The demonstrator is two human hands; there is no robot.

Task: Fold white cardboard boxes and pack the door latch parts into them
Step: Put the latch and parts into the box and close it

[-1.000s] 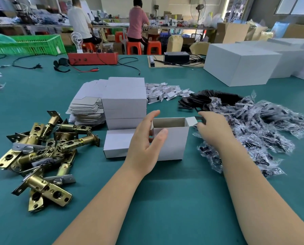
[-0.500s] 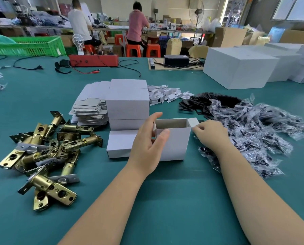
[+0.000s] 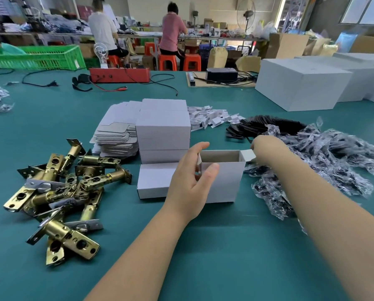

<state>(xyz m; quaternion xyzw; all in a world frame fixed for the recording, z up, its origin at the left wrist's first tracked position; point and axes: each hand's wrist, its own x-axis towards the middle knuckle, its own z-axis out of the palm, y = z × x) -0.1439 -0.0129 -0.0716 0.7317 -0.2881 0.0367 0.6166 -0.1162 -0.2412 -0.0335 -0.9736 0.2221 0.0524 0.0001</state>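
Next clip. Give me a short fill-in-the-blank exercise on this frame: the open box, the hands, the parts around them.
1. The left hand holds the open white box at its ___ end.
2. The brass latches lie to the ___ of that box.
3. The right hand reaches past the box's ___ end.
4. The table surface is ___.

Missing words: left; left; right; green

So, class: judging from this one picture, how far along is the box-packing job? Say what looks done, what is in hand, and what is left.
Done: closed white boxes stand stacked behind. In hand: the left hand grips an open box, which looks empty; the right hand reaches past its end flap toward the bagged parts. Left: brass latches lie loose, and flat blanks wait unfolded.
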